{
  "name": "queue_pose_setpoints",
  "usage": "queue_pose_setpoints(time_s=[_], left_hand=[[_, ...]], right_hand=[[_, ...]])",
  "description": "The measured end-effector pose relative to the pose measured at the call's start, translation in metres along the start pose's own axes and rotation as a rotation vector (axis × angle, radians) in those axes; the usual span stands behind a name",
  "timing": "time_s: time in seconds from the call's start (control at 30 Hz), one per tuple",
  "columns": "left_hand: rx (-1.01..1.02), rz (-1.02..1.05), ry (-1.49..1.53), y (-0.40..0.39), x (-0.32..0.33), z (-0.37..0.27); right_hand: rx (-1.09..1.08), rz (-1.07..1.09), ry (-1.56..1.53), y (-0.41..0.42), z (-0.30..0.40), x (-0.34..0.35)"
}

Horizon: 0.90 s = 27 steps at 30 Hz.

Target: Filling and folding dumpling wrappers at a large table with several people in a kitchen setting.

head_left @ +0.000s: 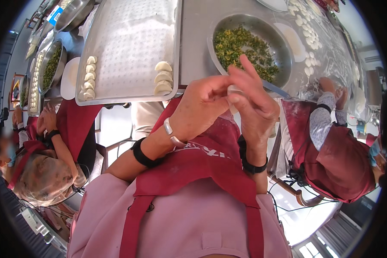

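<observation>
Above the front of my apron, my left hand [193, 109] and my right hand [258, 106] meet around a small pale dough dumpling [234, 89]. The thumbs and fingers of both hands pinch it, and much of it is hidden behind them. My right fingers are raised and slightly blurred. Just beyond the hands sits a steel bowl [290, 75] of chopped green and yellow filling [242, 45]. A flat utensil handle [277, 89] juts over its near rim, partly behind my right hand. To the left, a perforated metal tray [129, 48] carries folded dumplings [163, 77] in two short columns.
Round dough pieces [309, 35] lie on the floured table [338, 61] at the right, near a white dish [290, 42]. Co-workers' hands [332, 90] are at the right; another person's hands [47, 117] are at the left, by a second filling bowl [63, 59].
</observation>
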<state>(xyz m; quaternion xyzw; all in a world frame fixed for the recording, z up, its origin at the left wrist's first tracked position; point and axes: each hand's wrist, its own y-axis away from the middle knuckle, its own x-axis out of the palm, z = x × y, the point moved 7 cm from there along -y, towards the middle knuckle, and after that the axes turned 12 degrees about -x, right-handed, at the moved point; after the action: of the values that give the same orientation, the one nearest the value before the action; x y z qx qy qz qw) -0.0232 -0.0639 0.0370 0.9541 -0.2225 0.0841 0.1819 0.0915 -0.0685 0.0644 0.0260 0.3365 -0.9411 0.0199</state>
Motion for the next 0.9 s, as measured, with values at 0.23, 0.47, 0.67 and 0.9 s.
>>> queue_pose_setpoints(time_s=[0.23,0.47,0.67,0.9], left_hand=[[0.119,0.016,0.171,-0.001,0.005,-0.004],[-0.022,-0.011,0.168,-0.006,0.003,0.007],[-0.019,0.274,0.723,-0.002,0.015,0.004],[-0.054,0.265,0.807,-0.007,0.015,0.008]], right_hand=[[0.018,-0.131,0.052,0.006,-0.003,-0.008],[-0.015,-0.070,0.146,0.006,-0.008,-0.006],[-0.122,-0.109,0.229,0.003,0.003,-0.005],[-0.075,0.082,0.296,-0.002,-0.003,-0.002]])
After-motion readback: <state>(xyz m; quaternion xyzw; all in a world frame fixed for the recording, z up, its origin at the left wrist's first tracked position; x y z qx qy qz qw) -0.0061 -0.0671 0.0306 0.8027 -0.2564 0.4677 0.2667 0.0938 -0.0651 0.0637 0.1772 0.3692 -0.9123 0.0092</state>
